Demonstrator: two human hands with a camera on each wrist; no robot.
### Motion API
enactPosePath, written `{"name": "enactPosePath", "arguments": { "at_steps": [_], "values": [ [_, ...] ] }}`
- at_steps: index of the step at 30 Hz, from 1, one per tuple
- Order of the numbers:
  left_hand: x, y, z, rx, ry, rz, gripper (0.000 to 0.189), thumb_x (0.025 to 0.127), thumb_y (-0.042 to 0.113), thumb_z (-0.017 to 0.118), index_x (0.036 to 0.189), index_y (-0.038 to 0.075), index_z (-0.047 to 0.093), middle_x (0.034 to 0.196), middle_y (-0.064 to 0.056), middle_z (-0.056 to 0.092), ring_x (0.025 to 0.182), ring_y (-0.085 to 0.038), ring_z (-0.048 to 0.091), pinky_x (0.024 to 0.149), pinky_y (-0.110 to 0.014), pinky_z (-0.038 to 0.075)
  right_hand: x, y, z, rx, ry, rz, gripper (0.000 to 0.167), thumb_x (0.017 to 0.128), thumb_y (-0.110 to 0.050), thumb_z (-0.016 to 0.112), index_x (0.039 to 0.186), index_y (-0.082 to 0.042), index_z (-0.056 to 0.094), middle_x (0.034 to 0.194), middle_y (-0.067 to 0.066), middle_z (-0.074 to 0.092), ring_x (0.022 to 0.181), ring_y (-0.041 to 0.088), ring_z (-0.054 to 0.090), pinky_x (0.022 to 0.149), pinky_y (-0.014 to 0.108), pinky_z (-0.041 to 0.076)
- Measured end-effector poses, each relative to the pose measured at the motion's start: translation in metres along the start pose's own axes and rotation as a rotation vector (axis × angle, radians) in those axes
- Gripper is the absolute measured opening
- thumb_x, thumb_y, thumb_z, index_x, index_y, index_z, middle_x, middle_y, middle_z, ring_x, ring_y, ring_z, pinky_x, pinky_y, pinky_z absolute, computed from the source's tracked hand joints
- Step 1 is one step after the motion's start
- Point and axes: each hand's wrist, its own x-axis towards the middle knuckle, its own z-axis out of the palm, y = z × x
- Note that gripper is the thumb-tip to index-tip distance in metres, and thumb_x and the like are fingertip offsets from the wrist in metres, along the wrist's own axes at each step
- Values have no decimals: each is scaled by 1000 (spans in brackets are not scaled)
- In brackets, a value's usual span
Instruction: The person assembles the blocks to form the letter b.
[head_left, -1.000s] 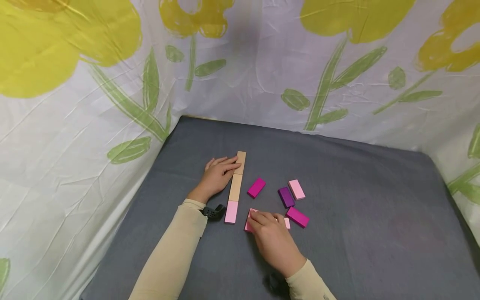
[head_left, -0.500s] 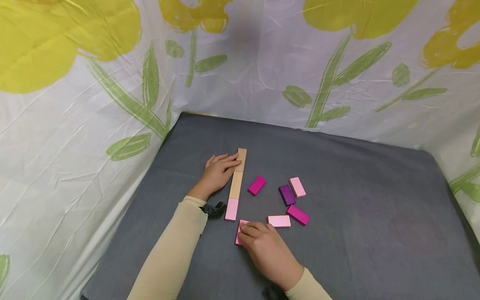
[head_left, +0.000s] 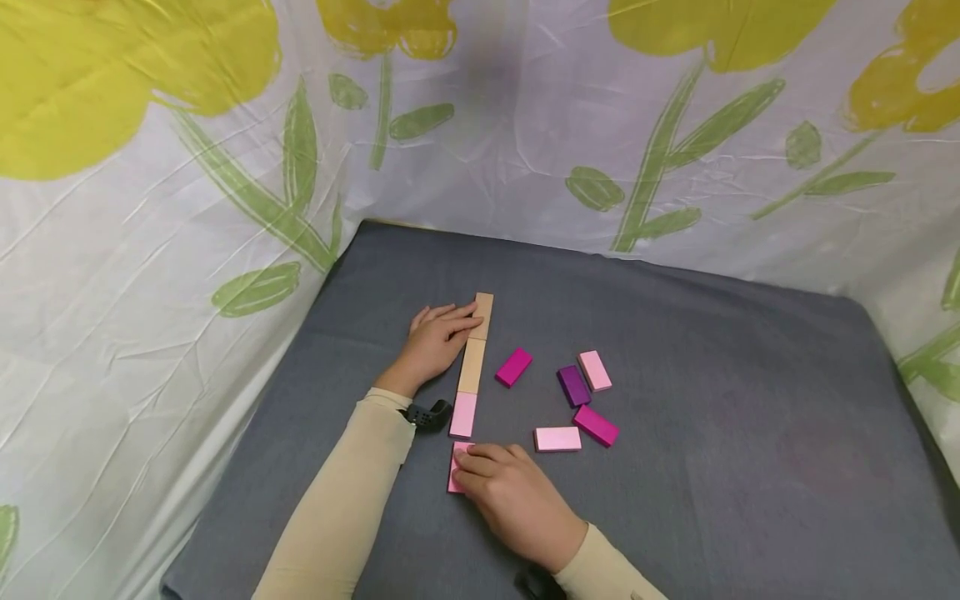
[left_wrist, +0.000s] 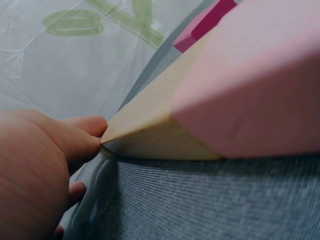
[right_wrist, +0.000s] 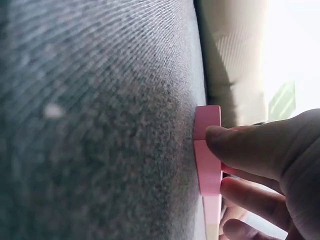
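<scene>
While the right hand (head_left: 517, 507) pinches a pink block (right_wrist: 207, 167) just short of the light pink block (head_left: 463, 415) ending the row (head_left: 471, 367), an angled push could kick that end sideways, since the left hand (head_left: 431, 348), loosely outstretched, rests only on the far tan block (head_left: 484, 305).

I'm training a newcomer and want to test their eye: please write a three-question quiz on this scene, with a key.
1. True or false: the right hand holds a purple block.
2. The left hand touches which block? A) magenta; B) purple; C) tan.
3. How many blocks in the row are tan?

Key: 1. False; it holds a pink block. 2. C, the far tan block. 3. Two.
</scene>
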Motion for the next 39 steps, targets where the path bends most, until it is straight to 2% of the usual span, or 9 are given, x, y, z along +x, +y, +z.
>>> {"name": "enactPosePath", "arguments": {
  "at_steps": [19, 26, 31, 34, 39],
  "values": [
    [2, 1, -2, 2, 2, -4, 35, 109, 21, 59, 142, 18, 69, 159, 2, 52, 152, -30, 41, 130, -55, 8, 10, 6, 7, 46, 65, -4, 22, 100, -26, 75, 120, -20, 81, 134, -3, 72, 127, 14, 64, 88, 34, 54],
    [2, 3, -3, -4, 2, -4, 34, 109, 21, 58, 141, 17, 70, 158, 2, 53, 152, -30, 41, 130, -55, 8, 11, 6, 6, 51, 53, 5, 25, 99, -26, 77, 122, -20, 81, 135, -2, 72, 126, 14, 64, 90, 34, 55],
    [0, 3, -3, 0, -5, -10, 35, 109, 21, 58, 142, 17, 69, 159, 1, 52, 152, -30, 41, 130, -55, 8, 10, 8, 5, 78, 40, 11, 33, 97, -31, 78, 127, -18, 78, 140, 0, 69, 125, 17, 62, 93, 35, 55],
    [0, 4, -3, 2, -8, -9, 35, 109, 21, 58, 142, 18, 69, 159, 1, 52, 152, -30, 41, 130, -55, 8, 9, 13, 3, 107, 72, 28, 37, 96, -32, 78, 129, -16, 76, 140, 2, 67, 123, 18, 62, 94, 37, 56],
    [-1, 3, -2, 8, -7, -7, 35, 109, 23, 58, 142, 18, 69, 159, 2, 53, 152, -30, 41, 130, -56, 8, 13, 33, -5, 120, 161, 93, 30, 95, -21, 79, 124, -13, 79, 132, 5, 71, 120, 20, 64, 89, 40, 57]
  ]
}}
